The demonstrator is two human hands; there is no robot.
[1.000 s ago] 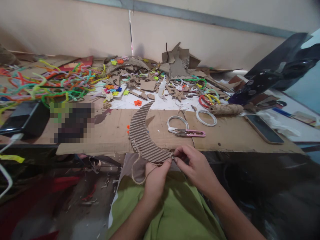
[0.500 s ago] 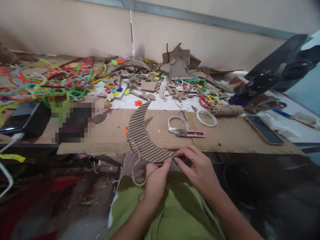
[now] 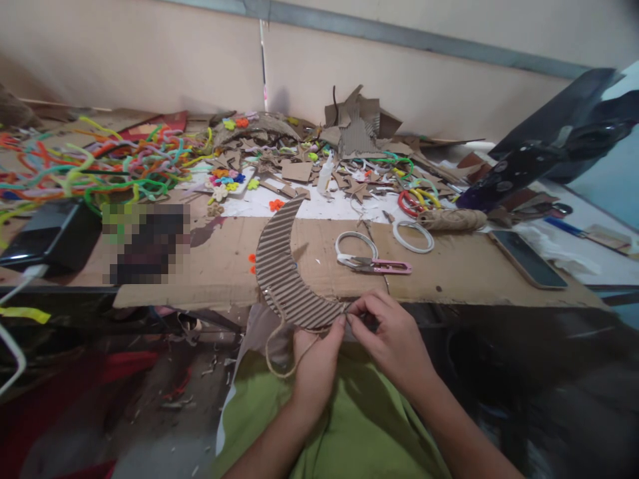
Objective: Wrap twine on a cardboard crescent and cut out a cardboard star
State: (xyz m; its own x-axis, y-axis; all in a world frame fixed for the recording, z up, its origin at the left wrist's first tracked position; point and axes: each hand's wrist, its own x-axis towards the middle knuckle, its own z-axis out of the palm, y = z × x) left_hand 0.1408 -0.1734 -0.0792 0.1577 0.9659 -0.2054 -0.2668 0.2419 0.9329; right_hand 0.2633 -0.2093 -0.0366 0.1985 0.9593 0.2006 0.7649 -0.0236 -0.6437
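Observation:
A crescent moon of corrugated cardboard [image 3: 279, 259] is held over the table's front edge, tilted upward. My left hand [image 3: 319, 356] grips its lower right end, thumb on top. My right hand [image 3: 387, 329] pinches at the tip of that end, thumb and forefinger together; what lies between them is too small to make out for certain. Jute twine [image 3: 269, 349] hangs in a loop from the crescent's lower edge, down to my left hand. Just beyond the hands lie pink-handled thread snips [image 3: 389, 266] and a white ring [image 3: 356, 246].
Fuzzy pipe cleaners [image 3: 144, 159] heap at the left. Cardboard scraps and stars [image 3: 358, 189] cover the back, around a glue bottle [image 3: 325, 176]. A second white ring [image 3: 413, 237], a twine roll [image 3: 452, 219] and a phone [image 3: 528, 259] are at the right. A black box [image 3: 50, 236] stands left.
The crescent has shifted very slightly, and the twine loop hangs a little lower and further right. Both hands keep their hold at the crescent's lower right end.

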